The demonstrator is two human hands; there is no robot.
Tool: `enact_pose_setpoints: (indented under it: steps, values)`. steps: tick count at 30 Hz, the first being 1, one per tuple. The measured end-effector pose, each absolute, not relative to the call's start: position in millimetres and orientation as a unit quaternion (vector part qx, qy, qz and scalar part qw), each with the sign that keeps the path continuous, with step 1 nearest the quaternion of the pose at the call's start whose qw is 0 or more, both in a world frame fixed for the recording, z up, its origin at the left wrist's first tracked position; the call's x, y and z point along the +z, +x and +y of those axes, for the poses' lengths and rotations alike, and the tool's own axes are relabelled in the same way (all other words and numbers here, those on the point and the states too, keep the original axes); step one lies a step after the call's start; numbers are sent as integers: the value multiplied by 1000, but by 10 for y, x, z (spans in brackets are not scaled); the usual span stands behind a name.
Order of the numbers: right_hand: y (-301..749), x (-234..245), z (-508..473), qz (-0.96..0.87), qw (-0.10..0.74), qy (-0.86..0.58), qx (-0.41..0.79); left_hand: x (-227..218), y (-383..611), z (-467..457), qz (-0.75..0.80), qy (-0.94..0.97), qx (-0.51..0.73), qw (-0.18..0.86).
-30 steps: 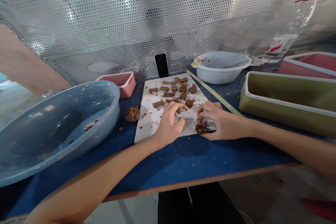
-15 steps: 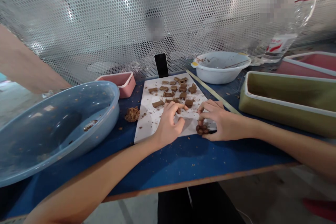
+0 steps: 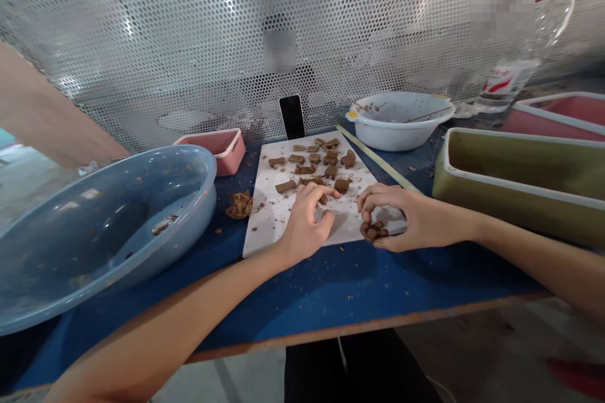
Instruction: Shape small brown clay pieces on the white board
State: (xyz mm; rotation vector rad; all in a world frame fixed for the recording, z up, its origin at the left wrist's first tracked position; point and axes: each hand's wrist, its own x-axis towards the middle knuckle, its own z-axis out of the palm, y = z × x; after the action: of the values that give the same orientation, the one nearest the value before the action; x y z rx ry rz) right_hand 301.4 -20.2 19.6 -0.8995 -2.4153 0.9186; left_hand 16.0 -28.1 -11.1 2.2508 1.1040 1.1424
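My left hand rests over a white board, thumb and fingers apart, with nothing between them. A small brown lump lies just beyond its fingers, partly hidden. At the board's near right corner my right hand curves around a cluster of small brown clay-like balls. Its thumb touches or nearly touches the cluster, and the fingers are spread above it. Several flat brown clay-like pieces are laid out over the board's far half, among crumbs.
A crumbly brown lump sits left of the board. Around it stand a blue basin, a pink box, a phone, a white basin, a green trough and a plastic bottle. A pale stick lies along the board's right.
My right hand has shifted slightly to the right and its fingers have opened wider. The cluster of balls has moved a little to the right. My left hand stays nearly still.
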Motion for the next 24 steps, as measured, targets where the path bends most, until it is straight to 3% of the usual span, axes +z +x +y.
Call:
enact_pose_setpoints:
  steps: [6, 17, 24]
  values:
    - [2986, 188, -202, -775, 225, -327, 491, -103, 158, -280, 403, 804, 399, 179]
    - [2958, 175, -172, -824, 283, -327, 366, -84, 170, -300, 411, 798, 396, 193]
    - [2953, 177, -196, -816, 320, -332, 349, -75, 169, -295, 413, 801, 386, 199]
